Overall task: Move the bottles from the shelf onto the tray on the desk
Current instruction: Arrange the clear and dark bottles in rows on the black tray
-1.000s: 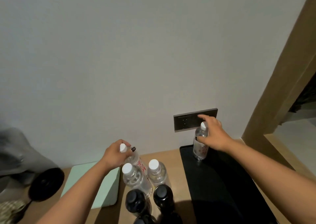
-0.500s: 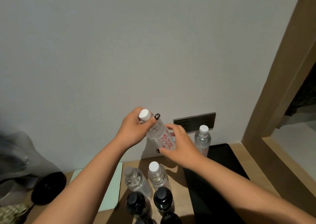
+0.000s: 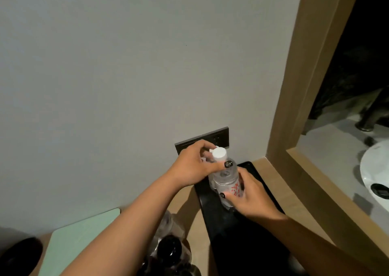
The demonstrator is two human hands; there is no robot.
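A clear water bottle with a white cap and red lettering is upright over the far end of the black tray. My left hand grips its neck just below the cap. My right hand wraps its lower body. Whether its base touches the tray is hidden by my right hand. Behind it, a second white cap peeks out from another bottle, mostly hidden. Left of the tray, a clear bottle and a dark-capped bottle stand partly under my left forearm.
A mint-green pad lies on the wooden desk at the left, with a black round object beside it. A dark socket panel is on the wall behind the tray. A wooden frame and a white basin are at the right.
Both hands carried the clear bottle rightward and down, from above the bottle group to the tray's far end. My right hand slid lower on its body.
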